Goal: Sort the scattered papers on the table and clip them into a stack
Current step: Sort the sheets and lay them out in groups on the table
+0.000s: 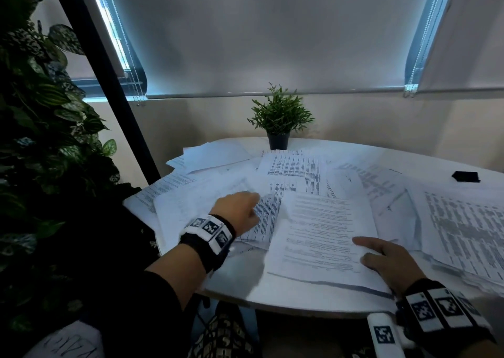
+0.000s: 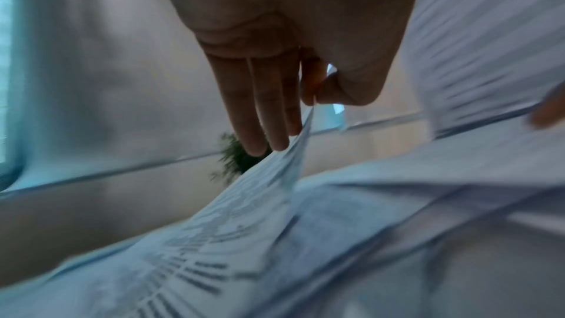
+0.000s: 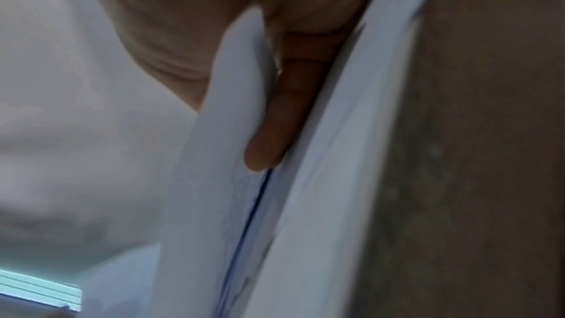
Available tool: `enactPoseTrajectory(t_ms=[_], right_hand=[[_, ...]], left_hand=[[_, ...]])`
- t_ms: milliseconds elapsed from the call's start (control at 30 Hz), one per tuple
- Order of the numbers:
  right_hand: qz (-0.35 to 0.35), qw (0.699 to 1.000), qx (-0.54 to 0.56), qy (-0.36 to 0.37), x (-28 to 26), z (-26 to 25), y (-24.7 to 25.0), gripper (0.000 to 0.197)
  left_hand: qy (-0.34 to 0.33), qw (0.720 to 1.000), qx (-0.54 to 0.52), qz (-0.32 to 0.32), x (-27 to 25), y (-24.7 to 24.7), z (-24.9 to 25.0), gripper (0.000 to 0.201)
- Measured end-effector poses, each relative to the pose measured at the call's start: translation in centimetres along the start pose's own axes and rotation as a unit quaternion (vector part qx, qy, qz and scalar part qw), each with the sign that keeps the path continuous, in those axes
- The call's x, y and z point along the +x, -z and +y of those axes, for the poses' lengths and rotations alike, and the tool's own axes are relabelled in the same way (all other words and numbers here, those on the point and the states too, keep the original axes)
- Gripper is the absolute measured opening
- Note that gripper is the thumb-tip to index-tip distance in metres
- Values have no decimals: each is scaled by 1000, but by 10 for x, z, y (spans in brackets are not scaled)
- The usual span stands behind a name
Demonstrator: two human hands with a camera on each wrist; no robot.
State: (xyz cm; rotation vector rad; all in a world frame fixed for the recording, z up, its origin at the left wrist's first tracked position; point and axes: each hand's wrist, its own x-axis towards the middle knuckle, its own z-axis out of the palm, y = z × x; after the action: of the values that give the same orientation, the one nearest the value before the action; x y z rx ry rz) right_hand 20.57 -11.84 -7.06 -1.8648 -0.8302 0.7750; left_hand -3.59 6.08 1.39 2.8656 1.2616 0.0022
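I have the left hand (image 1: 240,210) at about ten o'clock from the stack (image 1: 321,235), thumb and forefinger pinching the edge of a printed sheet (image 2: 260,202) that lifts off the pile; the other fingers (image 2: 260,115) hang straight. The right hand (image 1: 387,259) grips the stack at its five o'clock corner, thumb on top and one finger (image 3: 275,129) tucked between sheets. The rest of the papers (image 1: 463,226) lie fanned across the bench (image 1: 245,284) from nine round to three o'clock. The dark object (image 1: 465,177) at two o'clock may be the clip; I cannot tell.

To do this well, I would keep the pinch near the sheet's corner, lift it clear before sliding so the sheets beneath are not dragged, then lay it squarely on the stack. The right hand should hold firm so the gathered edges stay aligned. The near edge overhangs the bench, so I would avoid pulling toward six o'clock.
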Motion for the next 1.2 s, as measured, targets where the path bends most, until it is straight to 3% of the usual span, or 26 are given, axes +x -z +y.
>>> enactPoseTrajectory(t_ms=[67, 133, 233, 300, 367, 400, 467, 533, 633, 733, 900, 1000, 1200], right_hand=[[3, 1000, 24, -14, 1, -2, -3, 29], [3, 989, 136, -60, 0, -9, -4, 20], [-38, 950, 296, -87, -1, -12, -2, 42], [-24, 974, 207, -89, 4, -4, 3, 58], [18, 996, 78, -47, 5, 2, 6, 42], [29, 997, 65, -28, 4, 4, 7, 36], [34, 996, 76, -13, 0, 4, 5, 54], [40, 995, 96, -1, -1, 4, 3, 68], [31, 997, 72, 16, 0, 4, 2, 63], [16, 999, 6, 42, -3, 4, 2, 47], [15, 997, -47, 56, -1, 8, 4, 41], [16, 997, -53, 60, 1, 10, 4, 39], [11, 997, -52, 58, 2, 13, 4, 35]], left_hand=[[-91, 996, -7, 17, -11, 13, 35, 11], [-183, 983, 12, -12, -21, 13, 76, 26], [-296, 951, 63, -57, -31, 1, 129, 26], [-326, 940, 52, -81, -35, -9, 145, 27], [-298, 951, -45, -65, -32, -13, 137, 31], [-251, 962, -104, -41, -27, -14, 124, 33], [-101, 977, -189, 4, -10, -13, 83, 37], [44, 987, -155, 3, 8, -18, 30, 49], [175, 978, -53, -102, 24, -35, -32, 74], [170, 974, -22, -146, 31, -45, -49, 66], [99, 989, 28, -106, 31, -38, -36, 45], [119, 988, 44, -87, 31, -36, -31, 26], [125, 992, -23, -27, 19, -13, -22, 15]])
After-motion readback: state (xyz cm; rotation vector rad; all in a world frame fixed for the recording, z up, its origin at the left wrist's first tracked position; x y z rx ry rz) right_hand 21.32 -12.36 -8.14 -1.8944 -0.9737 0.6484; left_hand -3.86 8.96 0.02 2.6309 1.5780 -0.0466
